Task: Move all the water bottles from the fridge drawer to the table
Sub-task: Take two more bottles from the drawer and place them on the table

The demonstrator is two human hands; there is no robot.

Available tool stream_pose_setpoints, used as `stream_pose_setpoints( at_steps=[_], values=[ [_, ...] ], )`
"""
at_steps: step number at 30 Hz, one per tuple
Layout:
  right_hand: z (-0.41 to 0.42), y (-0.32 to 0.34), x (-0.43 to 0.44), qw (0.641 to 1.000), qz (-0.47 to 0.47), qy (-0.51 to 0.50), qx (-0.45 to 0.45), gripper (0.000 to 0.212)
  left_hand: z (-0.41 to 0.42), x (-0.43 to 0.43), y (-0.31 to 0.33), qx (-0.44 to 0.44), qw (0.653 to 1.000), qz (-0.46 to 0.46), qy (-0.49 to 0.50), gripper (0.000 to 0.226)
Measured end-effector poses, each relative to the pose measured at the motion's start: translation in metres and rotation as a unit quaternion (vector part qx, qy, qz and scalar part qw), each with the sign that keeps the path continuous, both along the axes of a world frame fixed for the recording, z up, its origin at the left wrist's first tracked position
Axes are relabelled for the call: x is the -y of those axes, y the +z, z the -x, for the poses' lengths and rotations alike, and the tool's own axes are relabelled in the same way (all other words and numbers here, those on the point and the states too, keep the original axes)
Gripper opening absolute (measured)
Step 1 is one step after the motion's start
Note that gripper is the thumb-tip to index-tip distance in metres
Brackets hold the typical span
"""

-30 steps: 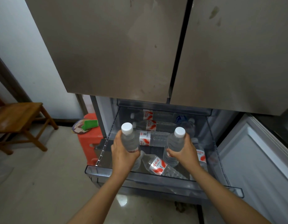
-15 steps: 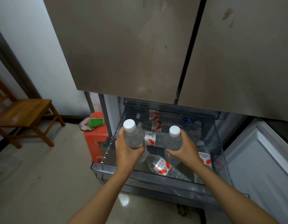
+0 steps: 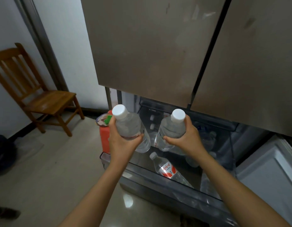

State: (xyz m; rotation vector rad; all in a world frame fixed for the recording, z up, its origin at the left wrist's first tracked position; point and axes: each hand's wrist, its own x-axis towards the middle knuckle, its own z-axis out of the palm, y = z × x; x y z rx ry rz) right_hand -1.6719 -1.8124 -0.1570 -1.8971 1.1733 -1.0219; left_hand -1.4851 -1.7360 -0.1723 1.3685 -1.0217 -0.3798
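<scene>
As I judge it, the task was in its middle part. 2 water bottles were out of the fridge drawer (image 3: 158, 176) and held above it, but neither had reached the table, which was not in view. Inside the open drawer 1 labelled bottle (image 3: 167, 171) lay on its side near the front wall. More bottles (image 3: 207, 140) showed dimly toward the back, and I could not tell their number. Probably several trips remained.

The left hand (image 3: 124, 145) was wrapped around the lower body of the left bottle (image 3: 128, 124), with the fingers curled around it and the white cap tilted toward the camera. The right hand (image 3: 186, 140) grasped the right bottle (image 3: 173, 126) in the same manner, with the thumb on the near side. Both bottles were side by side above the drawer. A wooden chair (image 3: 43, 99) stood by the wall at the left.
</scene>
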Motion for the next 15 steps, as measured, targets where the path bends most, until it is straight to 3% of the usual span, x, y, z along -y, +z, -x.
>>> stream_pose_setpoints(
  at_steps=[15],
  values=[
    [-0.001, 0.028, -0.01, 0.993, 0.052, 0.103, 0.035, 0.072, -0.005, -0.039, 0.026, -0.03, 0.994, 0.043, 0.098, 0.094]
  ],
)
